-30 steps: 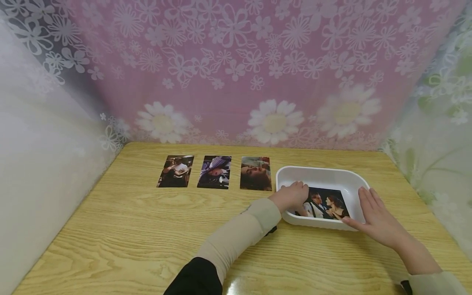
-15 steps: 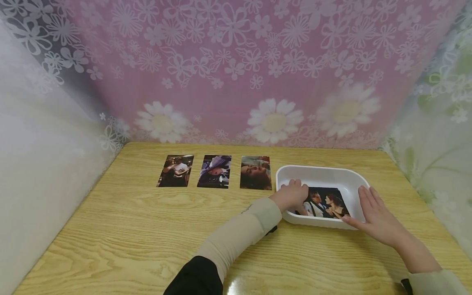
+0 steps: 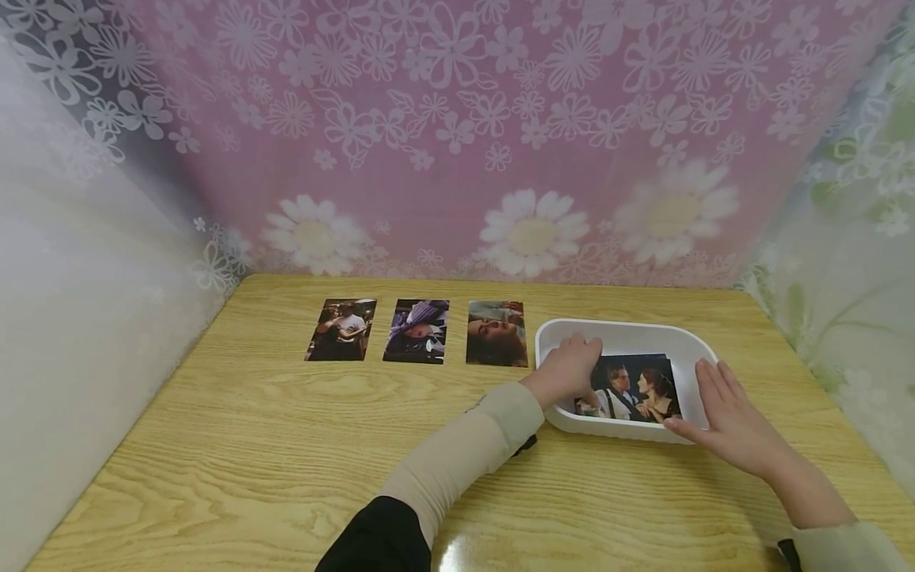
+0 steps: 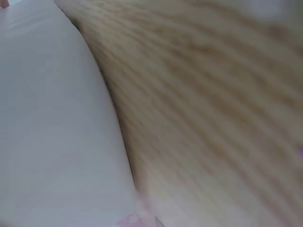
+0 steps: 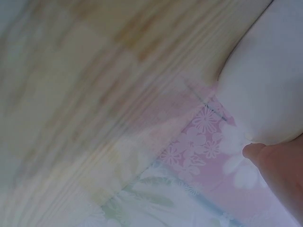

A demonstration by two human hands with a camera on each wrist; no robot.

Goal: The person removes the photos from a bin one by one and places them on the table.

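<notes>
A white rounded tray stands on the right of the table, with a photo of two people face up inside it. At the top of that photo shows the dark edge of another beneath it. My left hand reaches over the tray's left end, and its thumb and curled fingers hold the photo by its left side, partly hiding it. My right hand rests against the tray's front right corner, fingers straight along the right rim and thumb at the front rim. A fingertip touches the tray's edge in the right wrist view.
Left of the tray, three photos lie in a row: a dancing couple, a person in a purple hat and a reclining face. The wood-grain table is bordered by a pink flowered backdrop and pale side walls.
My left hand has shifted slightly up and back, and the photo in the tray has moved with it, baring another's edge beneath. My right hand and the three photos stay in place.
</notes>
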